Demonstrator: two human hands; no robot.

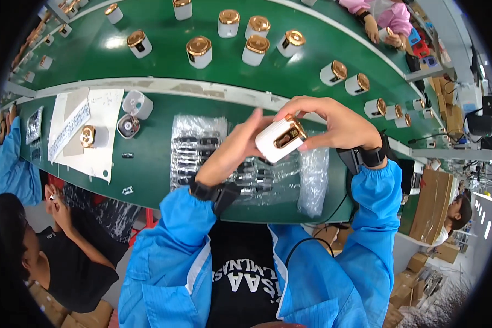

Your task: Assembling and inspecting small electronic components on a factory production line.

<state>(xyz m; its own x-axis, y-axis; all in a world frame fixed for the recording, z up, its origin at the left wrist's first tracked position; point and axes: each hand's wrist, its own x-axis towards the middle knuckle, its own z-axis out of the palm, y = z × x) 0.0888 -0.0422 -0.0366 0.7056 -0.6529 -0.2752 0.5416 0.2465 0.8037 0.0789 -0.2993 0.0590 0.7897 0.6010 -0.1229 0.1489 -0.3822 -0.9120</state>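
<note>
In front of me, tilted above the bench, is a white, rounded-box device (271, 144) with a gold top and a dark oval panel on its side. My left hand (245, 135) grips it from the left, its fingers partly hidden behind the white body. My right hand (323, 118) curls over from the right, fingers at the gold top and thumb by the panel's edge. Below lie small dark parts (246, 183) in rows on clear plastic wrap. More dark parts (194, 153) rest on bubble wrap (199, 123) to the left, and a rolled clear sheet (313, 188) lies to the right.
Several similar devices (199, 52) stand on the green conveyor (164, 65) beyond the bench's raised edge. At left, another device (88, 136) lies on a white sheet (106, 117) near two open white housings (128, 126). Co-workers sit at left (65, 246) and far right (385, 19).
</note>
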